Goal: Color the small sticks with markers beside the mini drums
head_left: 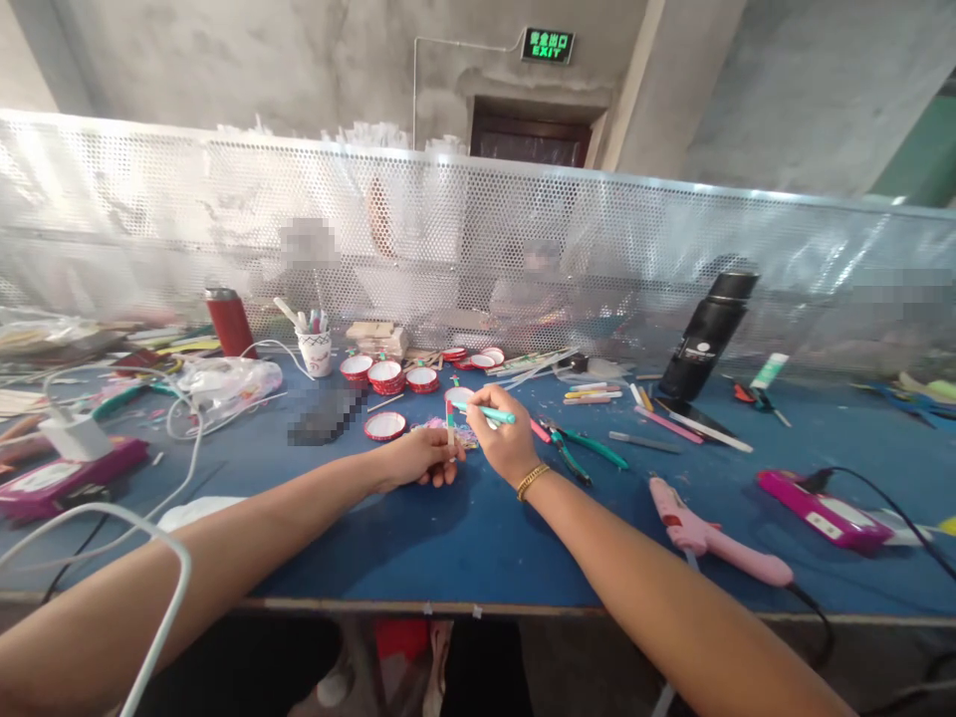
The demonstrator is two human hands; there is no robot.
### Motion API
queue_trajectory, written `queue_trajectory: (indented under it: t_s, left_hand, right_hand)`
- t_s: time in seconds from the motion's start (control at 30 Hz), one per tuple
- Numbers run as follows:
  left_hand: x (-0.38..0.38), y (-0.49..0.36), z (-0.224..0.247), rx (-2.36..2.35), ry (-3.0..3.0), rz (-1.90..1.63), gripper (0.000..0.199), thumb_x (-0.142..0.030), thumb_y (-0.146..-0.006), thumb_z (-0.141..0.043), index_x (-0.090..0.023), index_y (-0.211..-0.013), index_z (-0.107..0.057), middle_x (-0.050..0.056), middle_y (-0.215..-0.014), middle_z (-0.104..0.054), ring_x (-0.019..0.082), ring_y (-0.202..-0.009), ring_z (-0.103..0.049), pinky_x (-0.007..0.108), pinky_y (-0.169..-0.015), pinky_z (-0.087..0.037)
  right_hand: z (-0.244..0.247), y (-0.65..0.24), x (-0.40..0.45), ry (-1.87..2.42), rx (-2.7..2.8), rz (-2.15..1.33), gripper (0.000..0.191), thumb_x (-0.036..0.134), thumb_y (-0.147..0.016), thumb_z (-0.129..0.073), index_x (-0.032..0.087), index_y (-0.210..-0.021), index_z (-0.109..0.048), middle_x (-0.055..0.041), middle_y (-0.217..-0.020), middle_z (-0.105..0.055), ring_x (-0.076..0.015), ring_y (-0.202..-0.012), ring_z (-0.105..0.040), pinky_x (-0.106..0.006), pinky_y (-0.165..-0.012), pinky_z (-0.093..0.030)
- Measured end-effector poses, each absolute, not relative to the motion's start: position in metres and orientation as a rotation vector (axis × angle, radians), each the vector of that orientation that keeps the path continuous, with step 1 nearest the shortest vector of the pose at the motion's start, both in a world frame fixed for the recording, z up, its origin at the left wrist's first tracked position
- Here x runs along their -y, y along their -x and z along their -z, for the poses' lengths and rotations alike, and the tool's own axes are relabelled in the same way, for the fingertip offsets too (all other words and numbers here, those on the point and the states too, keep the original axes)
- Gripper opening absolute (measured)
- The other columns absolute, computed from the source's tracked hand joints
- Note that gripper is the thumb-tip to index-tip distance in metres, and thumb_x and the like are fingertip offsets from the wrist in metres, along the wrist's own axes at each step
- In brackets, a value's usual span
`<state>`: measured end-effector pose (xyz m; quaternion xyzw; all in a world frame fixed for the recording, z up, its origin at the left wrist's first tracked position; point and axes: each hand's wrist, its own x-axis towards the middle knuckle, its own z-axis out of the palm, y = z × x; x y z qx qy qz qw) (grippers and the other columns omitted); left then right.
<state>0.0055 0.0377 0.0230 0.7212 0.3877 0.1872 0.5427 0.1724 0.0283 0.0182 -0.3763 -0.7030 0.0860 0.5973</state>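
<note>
Between the thumb and fingers of my left hand [425, 456] stands a small flat stick [450, 423], red at the top, green below it and pale lower down. A teal marker [489, 412] is held in my right hand [502, 430], its tip touching or very near the stick's coloured part. Just behind the hands lies a round red-rimmed piece with a white face [459, 395]; another [385, 426] lies left of them. Small colourful bits [467, 434] are partly hidden beneath my hands. More red-rimmed pieces [386, 374] are stacked farther back.
Green-handled pliers [597, 446], a pink glue gun [747, 560] and a purple power strip [826, 513] lie right. A black bottle [702, 339] stands back right. Farther left are a cup of markers [315, 351], a red bottle [230, 321] and white cables. A perforated metal screen [448, 239] borders the back.
</note>
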Motion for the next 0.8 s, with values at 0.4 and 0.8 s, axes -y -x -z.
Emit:
queue_trajectory:
  t_s: [0.4, 0.8]
  left_hand:
    - [-0.0407, -0.0052, -0.0173, -0.902, -1.745, -0.462, 0.033, -0.050, -0.084, -0.048, -0.017, -0.082, -0.051, -0.001, -0.060, -0.062, 0.007, -0.044, -0.049, 0.017, -0.040, -0.025]
    - [-0.0368, -0.0047, -0.0154, -0.887, -1.793, -0.486, 0.036, -0.053, -0.082, -0.050, -0.017, -0.081, -0.051, -0.001, -0.060, -0.061, 0.007, -0.046, -0.050, 0.018, -0.043, -0.031]
  right_hand:
    - [-0.0193, -0.1708, -0.0274, 0.865, 1.583, -0.181, 0.002, 0.023, -0.080, -0.054, 0.021, -0.079, -0.052, 0.0008, -0.071, -0.059, -0.0148, -0.067, -0.057, -0.026, -0.064, -0.045]
    - [-0.0205, -0.1714, -0.0248, 0.844, 1.604, -0.203, 0.005, 0.026, -0.080, -0.053, 0.022, -0.077, -0.053, 0.0011, -0.068, -0.059, -0.0151, -0.064, -0.057, -0.027, -0.064, -0.046]
